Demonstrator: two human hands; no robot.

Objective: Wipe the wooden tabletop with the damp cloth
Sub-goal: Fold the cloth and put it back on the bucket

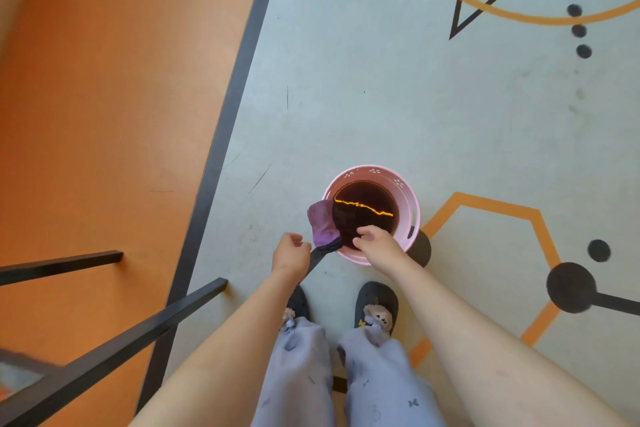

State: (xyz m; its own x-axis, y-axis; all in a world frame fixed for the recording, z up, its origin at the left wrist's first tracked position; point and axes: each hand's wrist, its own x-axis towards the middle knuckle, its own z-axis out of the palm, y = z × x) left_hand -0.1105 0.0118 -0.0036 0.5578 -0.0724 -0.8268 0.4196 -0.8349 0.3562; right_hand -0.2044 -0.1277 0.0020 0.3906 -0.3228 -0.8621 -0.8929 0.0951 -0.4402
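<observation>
**Soaked cloth draped on the bucket rim**

The purple cloth (322, 221) hangs over the left rim of the pink bucket (414, 204) on the floor, its dark part down inside. The left hand (290, 251) pinches its trailing near end. The right hand (377, 243) curls at the near rim; I cannot tell if it grips anything. The cloth is probably limp, water-heavy and dripping, so best gathered in a bunch.
</observation>
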